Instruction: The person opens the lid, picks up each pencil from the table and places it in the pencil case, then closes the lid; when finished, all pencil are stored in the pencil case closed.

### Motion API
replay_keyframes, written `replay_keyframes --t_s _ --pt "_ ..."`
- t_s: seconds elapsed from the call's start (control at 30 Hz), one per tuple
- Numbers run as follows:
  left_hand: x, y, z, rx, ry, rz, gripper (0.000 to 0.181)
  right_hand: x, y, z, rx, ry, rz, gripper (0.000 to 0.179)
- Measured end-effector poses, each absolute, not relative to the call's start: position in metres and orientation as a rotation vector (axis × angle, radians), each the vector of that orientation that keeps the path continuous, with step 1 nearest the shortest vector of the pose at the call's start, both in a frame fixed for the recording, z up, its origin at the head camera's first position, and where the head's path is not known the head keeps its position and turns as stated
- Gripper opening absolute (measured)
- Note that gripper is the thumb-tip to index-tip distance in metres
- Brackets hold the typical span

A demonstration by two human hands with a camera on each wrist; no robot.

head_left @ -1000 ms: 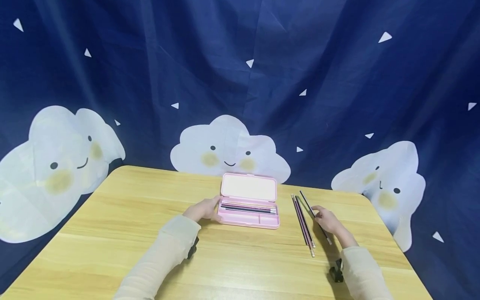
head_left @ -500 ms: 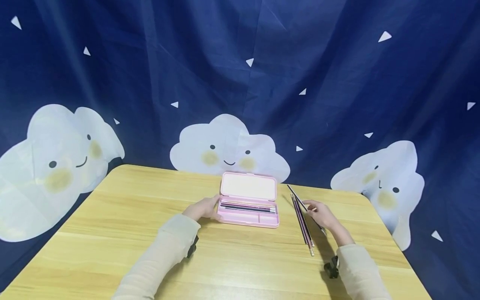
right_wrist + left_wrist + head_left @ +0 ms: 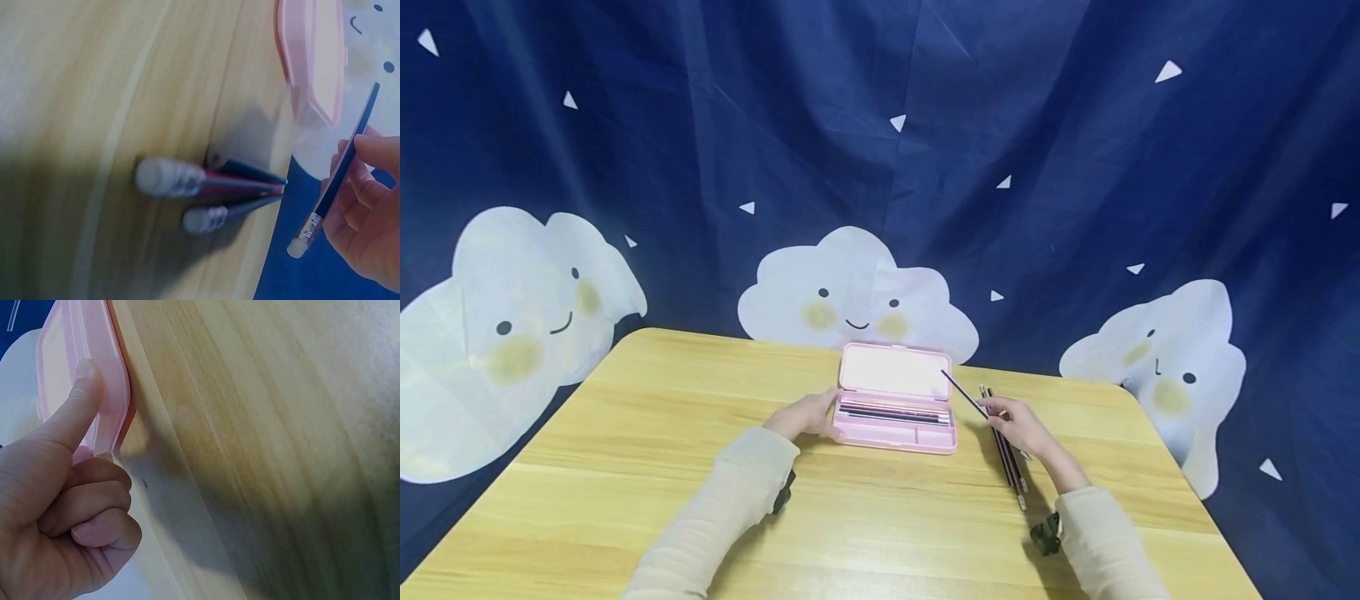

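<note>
An open pink pencil case [image 3: 876,434] stands near the table's back edge, its lid raised, with several pencils [image 3: 891,412] in its rear compartment. At its left end my left hand [image 3: 805,417] grips it; in the left wrist view the thumb [image 3: 84,394] lies over the case wall and the other fingers are curled at the corner. My right hand [image 3: 1022,427] pinches a dark pencil [image 3: 340,172] with a white eraser, raised off the table and tilted, its far end in front of the lid's right side. Beneath that hand lie several loose pencils [image 3: 1011,471].
The wooden table [image 3: 700,383] has rounded back corners. A dark blue curtain [image 3: 1037,125] with smiling clouds hangs behind it. A small compartment [image 3: 936,437] sits at the case's front right.
My right hand has lifted the dark pencil and carried it left over the loose pencils toward the case. My left hand stays at the case's left end.
</note>
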State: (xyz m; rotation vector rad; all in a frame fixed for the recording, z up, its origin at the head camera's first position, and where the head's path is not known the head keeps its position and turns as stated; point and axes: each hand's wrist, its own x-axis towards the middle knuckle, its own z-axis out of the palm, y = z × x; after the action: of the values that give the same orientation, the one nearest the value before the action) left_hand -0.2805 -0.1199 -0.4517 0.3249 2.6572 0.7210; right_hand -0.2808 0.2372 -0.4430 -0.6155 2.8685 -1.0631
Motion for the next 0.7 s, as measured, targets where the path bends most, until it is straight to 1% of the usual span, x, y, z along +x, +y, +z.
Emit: replay_keyframes --t_s 0.43,0.7 --pt "-0.281 -0.121 -0.453 0.327 2.658 0.709 0.082 -0.283 0.209 -0.444 -0.716 2.758 -1.095 0.026" --pt "-0.279 -0.120 -0.450 0.327 2.658 0.711 0.080 -0.288 0.192 -0.446 -0.826 2.742 -1.054 0.031"
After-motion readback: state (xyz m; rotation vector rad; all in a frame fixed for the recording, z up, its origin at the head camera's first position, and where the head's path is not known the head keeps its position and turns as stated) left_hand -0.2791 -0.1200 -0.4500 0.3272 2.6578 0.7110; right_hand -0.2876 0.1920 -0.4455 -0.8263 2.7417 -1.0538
